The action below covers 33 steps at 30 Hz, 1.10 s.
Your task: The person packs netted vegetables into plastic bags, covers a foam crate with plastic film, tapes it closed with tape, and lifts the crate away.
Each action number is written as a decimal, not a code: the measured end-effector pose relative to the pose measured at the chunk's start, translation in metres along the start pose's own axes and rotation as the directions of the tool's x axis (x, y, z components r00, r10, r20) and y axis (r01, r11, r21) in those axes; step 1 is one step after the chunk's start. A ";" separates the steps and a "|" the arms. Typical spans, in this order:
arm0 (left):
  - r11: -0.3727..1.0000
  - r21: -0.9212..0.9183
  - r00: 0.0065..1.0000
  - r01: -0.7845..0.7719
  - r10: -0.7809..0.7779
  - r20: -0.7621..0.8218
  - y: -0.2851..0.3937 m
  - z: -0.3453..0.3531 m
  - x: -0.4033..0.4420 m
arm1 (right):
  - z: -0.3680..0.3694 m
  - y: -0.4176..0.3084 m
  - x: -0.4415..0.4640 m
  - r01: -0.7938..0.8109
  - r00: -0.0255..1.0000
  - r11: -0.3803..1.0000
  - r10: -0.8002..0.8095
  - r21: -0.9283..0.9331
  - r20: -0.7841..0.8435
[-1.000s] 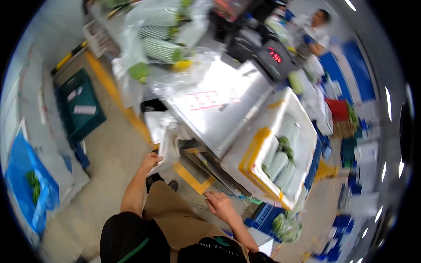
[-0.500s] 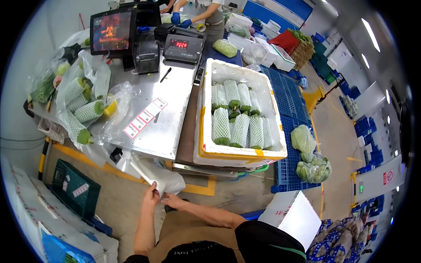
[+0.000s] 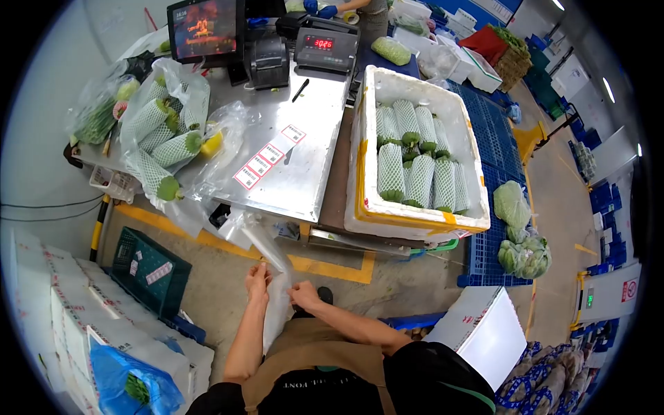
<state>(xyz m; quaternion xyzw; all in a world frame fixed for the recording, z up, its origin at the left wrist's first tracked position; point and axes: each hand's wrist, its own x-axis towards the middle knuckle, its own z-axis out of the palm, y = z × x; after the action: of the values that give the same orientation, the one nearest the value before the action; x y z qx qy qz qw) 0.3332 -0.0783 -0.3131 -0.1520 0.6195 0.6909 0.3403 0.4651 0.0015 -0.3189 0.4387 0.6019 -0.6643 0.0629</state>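
A translucent plastic bag [image 3: 276,304] stretches from the table edge down towards my body. My left hand [image 3: 258,281] grips its left side with curled fingers. On the opposite side, my right hand [image 3: 304,296] pinches the bag's edge. Above and to the right stands a white foam box [image 3: 423,220] with several long green vegetables [image 3: 419,181] in white net sleeves. Similar sleeved vegetables [image 3: 147,119] fill a clear bag at the table's left end.
The metal table [image 3: 294,183] carries a label strip [image 3: 270,158], a black pen [image 3: 300,90], a weighing scale [image 3: 325,50] and a monitor [image 3: 205,31]. A green crate [image 3: 149,270] stands on the floor at left. Blue-gloved hands [image 3: 320,10] of another person show at the top.
The bag has been drawn down towards my body and now hangs long between my hands, which have spread apart. My view has shifted, so the table and box appear farther right and higher.
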 end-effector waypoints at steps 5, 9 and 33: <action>0.786 0.487 0.911 -0.382 0.408 0.056 -0.004 -0.035 0.000 | -0.015 -0.026 -0.033 0.230 0.972 0.913 -0.235 -0.338 0.025; 0.776 0.515 0.918 -0.363 0.393 0.053 0.017 -0.035 -0.005 | -0.020 -0.056 -0.069 0.354 0.934 0.867 -0.342 -0.350 0.099; 0.571 0.753 0.784 -0.327 -0.280 0.553 -0.026 -0.052 0.052 | -0.002 -0.121 -0.140 0.721 0.404 0.691 -0.360 -0.051 0.841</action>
<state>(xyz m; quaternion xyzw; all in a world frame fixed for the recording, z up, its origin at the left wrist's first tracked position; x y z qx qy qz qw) 0.3021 -0.1138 -0.3756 0.2677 0.7203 0.3370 0.5440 0.4769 -0.0270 -0.1366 -0.1449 0.7460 -0.6241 0.1815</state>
